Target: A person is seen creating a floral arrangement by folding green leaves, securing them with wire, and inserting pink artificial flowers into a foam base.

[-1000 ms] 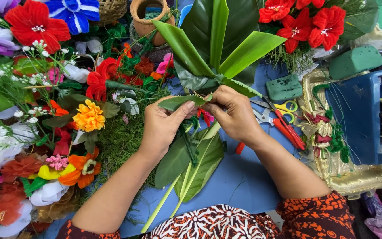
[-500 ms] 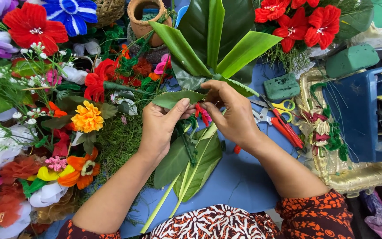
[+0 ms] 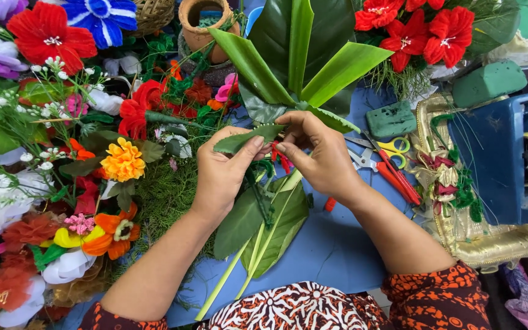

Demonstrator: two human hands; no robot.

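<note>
My left hand (image 3: 224,174) pinches a small dark green leaf (image 3: 239,140) between thumb and fingers. My right hand (image 3: 319,156) grips the base of a bunch of large green leaves (image 3: 297,55) that fan upward, fingertips meeting the left hand's at the small leaf. Something red (image 3: 282,159) shows between the two hands. Below the hands, more broad leaves with pale stems (image 3: 264,235) lie on the blue table (image 3: 337,250).
Many artificial flowers (image 3: 123,162) in red, orange, white and blue are heaped at left. Red flowers (image 3: 420,27) stand at top right. Scissors (image 3: 386,162), green foam blocks (image 3: 391,119), a gold tray (image 3: 496,238), a blue tape dispenser (image 3: 499,153) and a clay pot (image 3: 200,27) surround the work spot.
Both hands have shifted slightly upward on the leaf bunch. The small leaf now lies flatter across the left thumb.
</note>
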